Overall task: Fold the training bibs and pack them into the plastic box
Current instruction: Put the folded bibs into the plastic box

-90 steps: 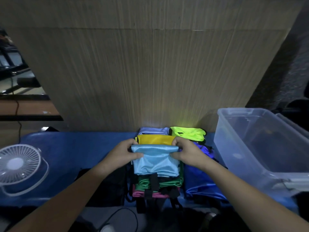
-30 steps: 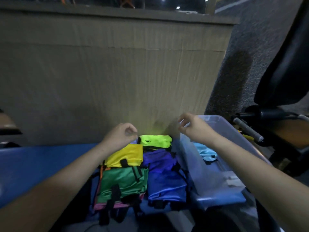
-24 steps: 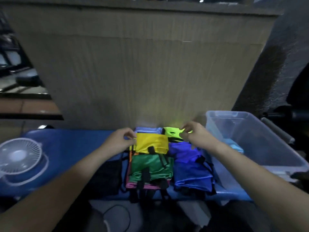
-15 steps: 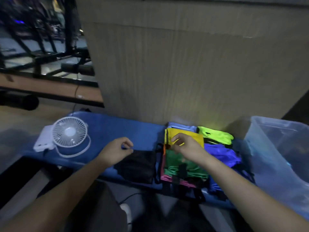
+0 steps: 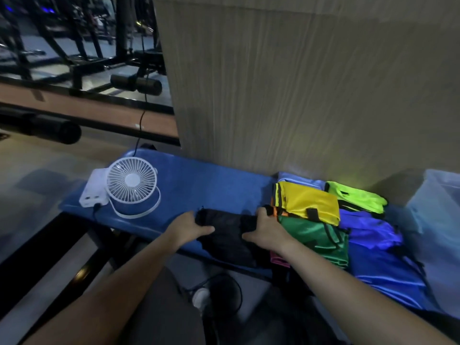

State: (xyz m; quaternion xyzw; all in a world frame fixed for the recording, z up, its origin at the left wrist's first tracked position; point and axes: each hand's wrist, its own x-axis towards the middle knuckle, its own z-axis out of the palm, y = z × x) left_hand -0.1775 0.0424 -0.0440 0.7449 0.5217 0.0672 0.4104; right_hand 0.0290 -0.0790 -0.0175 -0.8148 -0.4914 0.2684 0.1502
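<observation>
Head view: both hands grip black bib (image 5: 225, 235).

Dim room. A small pool of light falls on the tall beige wood-grain panel (image 5: 311, 95) just above the neon-green bib (image 5: 356, 197); edges bow, gym frames left of the panel blur.

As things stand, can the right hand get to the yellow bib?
Probably yes. The right hand grips the right edge of the black bib, and the yellow bib lies just beyond it on top of the pile, uncovered, with nothing between. It would need to let go of the black one first.
</observation>
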